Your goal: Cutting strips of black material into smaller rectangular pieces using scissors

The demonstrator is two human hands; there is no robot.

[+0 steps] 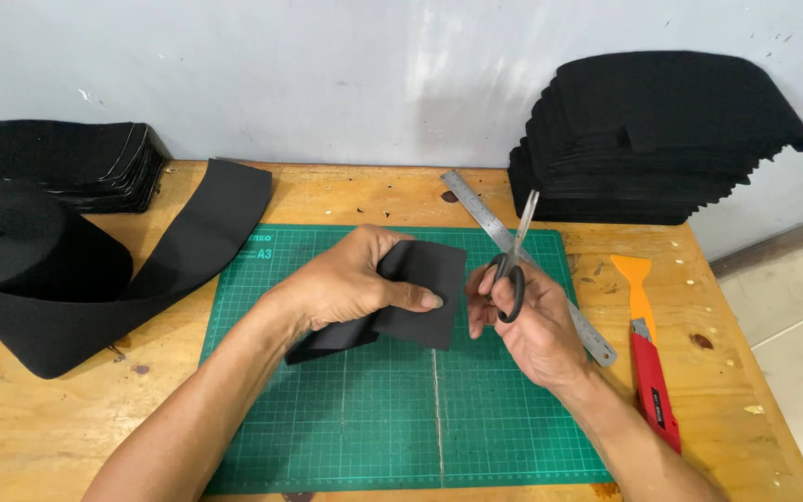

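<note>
Pinching the black strip (420,293) over the mat (346,418), your left hand (350,284) holds it just left of the scissors (513,270); your right hand (527,325) grips them, blades pressed together, pointing away.

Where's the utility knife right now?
In the head view, the red utility knife lies on the wooden table right of the green cutting mat, below the orange scraper.
</note>
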